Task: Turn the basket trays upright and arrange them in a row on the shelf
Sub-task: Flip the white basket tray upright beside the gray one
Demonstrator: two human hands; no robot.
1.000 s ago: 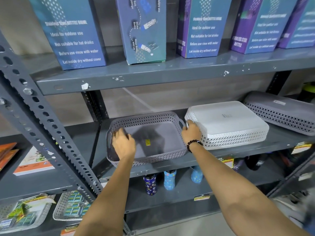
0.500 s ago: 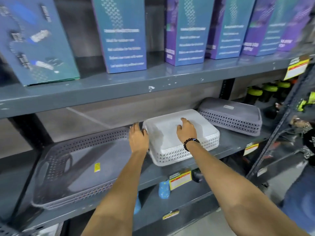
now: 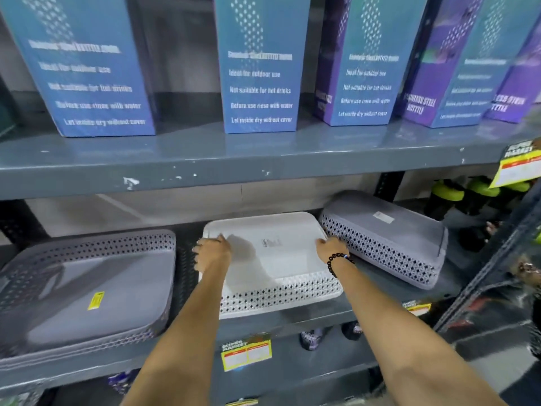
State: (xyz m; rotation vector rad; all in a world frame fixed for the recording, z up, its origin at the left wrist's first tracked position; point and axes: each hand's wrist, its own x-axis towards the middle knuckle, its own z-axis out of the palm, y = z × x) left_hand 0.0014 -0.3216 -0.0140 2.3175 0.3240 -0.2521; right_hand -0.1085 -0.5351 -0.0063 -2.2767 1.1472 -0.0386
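White tray (image 3: 275,259) upside down, mid-shelf (image 3: 366,306) between grey trays. Left hand (image 3: 212,253), right hand (image 3: 329,247) grasp opposite edges; fingertips hidden. Since half-second ago: right hand shifted from base to right edge.

The white tray (image 3: 275,259) is smooth plastic with small holes in its sides. The two grey trays (image 3: 87,288) (image 3: 386,238) are plastic too. The shelf (image 3: 205,159) is grey painted metal, chipped in spots. The boxes (image 3: 260,63) are shiny cardboard.
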